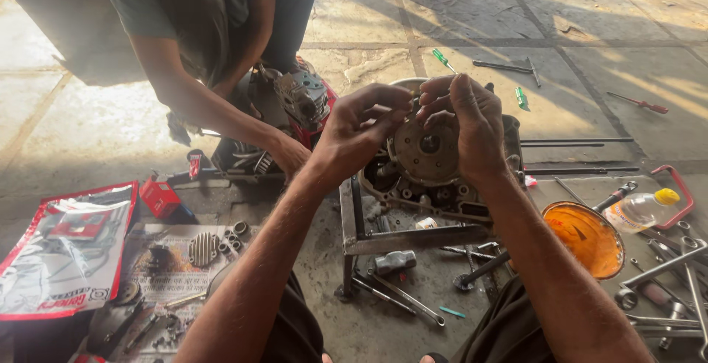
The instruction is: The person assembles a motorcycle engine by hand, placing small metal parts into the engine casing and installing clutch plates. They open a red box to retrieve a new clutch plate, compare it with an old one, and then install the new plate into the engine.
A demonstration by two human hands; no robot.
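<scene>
My left hand point(359, 133) and my right hand point(464, 119) are raised together over a grimy engine case point(428, 164) that rests on a metal frame stand point(383, 241). The fingertips of both hands meet just above the round flywheel-like disc point(426, 149) on the case, pinching something too small to make out. Across from me another person crouches, with one hand point(289, 153) resting on a second engine part, a cylinder head point(304, 99).
An orange bowl point(586, 237), a clear bottle with a yellow cap point(640, 208) and several wrenches point(667, 274) lie at the right. Screwdrivers point(444, 59) lie on the paved floor beyond. At the left are a red-and-white packet point(63, 249), a small red box point(158, 197) and loose parts on newspaper point(199, 249).
</scene>
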